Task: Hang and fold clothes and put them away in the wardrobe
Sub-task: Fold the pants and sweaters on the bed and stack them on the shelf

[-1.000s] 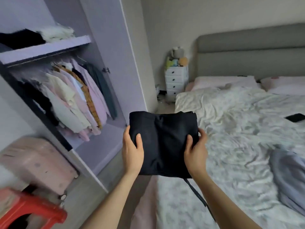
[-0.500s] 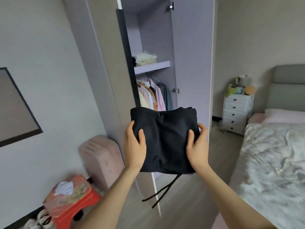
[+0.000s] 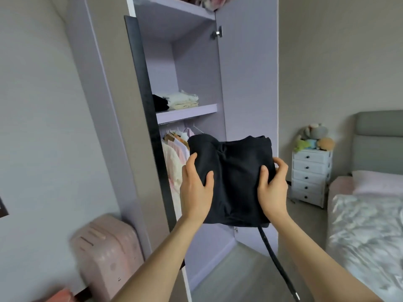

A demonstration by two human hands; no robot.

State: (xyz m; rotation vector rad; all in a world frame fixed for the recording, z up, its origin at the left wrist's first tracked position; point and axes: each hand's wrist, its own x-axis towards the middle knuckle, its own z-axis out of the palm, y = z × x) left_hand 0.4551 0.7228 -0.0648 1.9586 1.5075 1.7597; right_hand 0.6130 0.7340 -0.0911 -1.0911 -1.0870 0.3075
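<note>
Both hands still gripping folded black garment, now nearer open wardrobe shelf.

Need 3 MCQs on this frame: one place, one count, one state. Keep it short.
1. Where do the folded cream clothes lie?
A. on the lilac wardrobe shelf
B. on the bed
C. on the white drawer chest

2. How many hands hold the folded black garment?
A. none
B. one
C. two

3. How does the black drawstring sit?
A. tucked in
B. hanging free below the garment
C. tied to a hanger

Key: 1 A, they rest beside a black fold above the hanging rail. 2 C, left hand and right hand grip opposite sides. 3 B, it dangles from the bottom edge.
</note>
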